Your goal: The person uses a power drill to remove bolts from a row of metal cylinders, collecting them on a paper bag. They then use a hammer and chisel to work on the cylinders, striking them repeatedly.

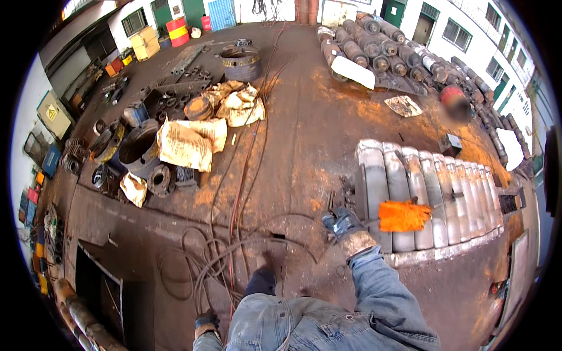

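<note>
My right hand (342, 224), in a dark blue-grey work glove, is at the left end of a row of grey metal cylinders (397, 181). Its fingers look curled; what they hold is hidden. A crumpled orange cloth (404, 216) lies over the cylinders just beyond that hand. At the lower edge, my left hand (206, 323) hangs low in a dark glove, its fingers closed where a thick cable (198, 286) runs down to it. This cable coils across the floor in front of me.
Ahead on the left stand a large dark ring (241, 63), drums and flanges with stained sheets (191, 143). Rusty cylinders (374, 44) are piled at the far right. An open black metal frame (99, 292) stands near left. Long hoses (253, 146) cross the floor.
</note>
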`<state>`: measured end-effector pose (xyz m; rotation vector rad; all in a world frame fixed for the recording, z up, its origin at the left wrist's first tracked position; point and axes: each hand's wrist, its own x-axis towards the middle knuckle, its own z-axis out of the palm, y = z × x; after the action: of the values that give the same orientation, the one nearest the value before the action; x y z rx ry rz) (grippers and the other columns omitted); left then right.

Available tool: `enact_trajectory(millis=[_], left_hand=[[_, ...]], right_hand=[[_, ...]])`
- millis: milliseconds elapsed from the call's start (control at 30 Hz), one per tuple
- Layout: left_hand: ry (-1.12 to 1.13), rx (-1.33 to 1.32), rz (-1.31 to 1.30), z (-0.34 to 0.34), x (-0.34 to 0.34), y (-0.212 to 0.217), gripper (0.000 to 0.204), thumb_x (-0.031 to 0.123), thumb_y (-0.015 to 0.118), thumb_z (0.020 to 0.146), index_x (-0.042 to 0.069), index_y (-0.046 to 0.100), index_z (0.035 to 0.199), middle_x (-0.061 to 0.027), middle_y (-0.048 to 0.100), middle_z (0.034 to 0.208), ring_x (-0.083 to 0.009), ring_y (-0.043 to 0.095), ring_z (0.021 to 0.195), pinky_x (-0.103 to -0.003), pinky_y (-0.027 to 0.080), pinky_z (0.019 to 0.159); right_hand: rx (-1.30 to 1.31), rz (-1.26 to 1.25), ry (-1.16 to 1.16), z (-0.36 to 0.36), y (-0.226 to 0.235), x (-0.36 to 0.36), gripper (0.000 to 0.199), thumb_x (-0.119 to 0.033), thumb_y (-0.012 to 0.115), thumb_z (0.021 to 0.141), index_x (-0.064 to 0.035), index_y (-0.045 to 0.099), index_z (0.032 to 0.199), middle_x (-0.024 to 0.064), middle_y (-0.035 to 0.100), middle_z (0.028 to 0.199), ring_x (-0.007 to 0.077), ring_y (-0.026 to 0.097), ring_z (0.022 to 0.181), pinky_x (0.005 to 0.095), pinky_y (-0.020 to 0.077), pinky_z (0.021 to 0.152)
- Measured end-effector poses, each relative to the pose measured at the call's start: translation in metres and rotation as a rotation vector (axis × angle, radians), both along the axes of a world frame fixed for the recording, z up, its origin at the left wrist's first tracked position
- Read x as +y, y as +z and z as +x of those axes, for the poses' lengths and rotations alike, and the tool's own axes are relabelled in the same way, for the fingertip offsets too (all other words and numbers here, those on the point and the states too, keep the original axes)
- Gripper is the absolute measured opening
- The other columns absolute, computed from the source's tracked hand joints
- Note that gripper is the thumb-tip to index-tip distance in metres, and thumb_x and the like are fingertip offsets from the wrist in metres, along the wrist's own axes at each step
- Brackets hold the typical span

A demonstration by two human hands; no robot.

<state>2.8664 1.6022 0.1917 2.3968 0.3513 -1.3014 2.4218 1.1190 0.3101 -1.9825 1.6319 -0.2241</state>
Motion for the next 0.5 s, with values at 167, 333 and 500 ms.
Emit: enact_trajectory(millis=[167, 333, 500], left_hand=[[-0.354, -0.159, -0.284, 0.079, -0.118, -0.025, 0.024, 0.029, 0.064, 0.094, 0.009, 0.069, 0.106, -0.0156, 0.074, 0.094, -0.0324, 0.073, 0.081, -0.043, 0.056, 0.063], [-1.455, -0.835, -0.436, 0.196, -0.281, -0.060, 0.015, 0.021, 0.061, 0.095, 0.010, 0.066, 0.085, -0.0089, 0.068, 0.078, -0.0237, 0.065, 0.064, -0.038, 0.046, 0.048], [-0.020, 0.364, -0.720, 0.200, -0.481, -0.016, 0.021, 0.022, 0.067, 0.093, 0.010, 0.063, 0.077, -0.0055, 0.063, 0.069, -0.0175, 0.057, 0.054, -0.032, 0.038, 0.044]], right_hand=[[-0.050, 0.096, -0.194, 0.010, -0.022, -0.052, 0.057, -0.050, 0.068, 0.087, 0.0025, 0.071, 0.110, 0.0298, 0.070, 0.106, 0.0450, 0.066, 0.108, 0.0495, 0.0521, 0.093], [0.174, 0.503, -0.271, -0.080, -0.163, -0.043, 0.041, -0.038, 0.061, 0.096, -0.0005, 0.072, 0.110, 0.0190, 0.075, 0.102, 0.0261, 0.075, 0.093, 0.0390, 0.0581, 0.079], [0.172, 0.960, -0.612, -0.151, -0.254, -0.003, 0.051, -0.047, 0.055, 0.100, -0.0035, 0.068, 0.122, 0.0184, 0.075, 0.108, 0.0312, 0.073, 0.103, 0.0435, 0.0578, 0.082]])
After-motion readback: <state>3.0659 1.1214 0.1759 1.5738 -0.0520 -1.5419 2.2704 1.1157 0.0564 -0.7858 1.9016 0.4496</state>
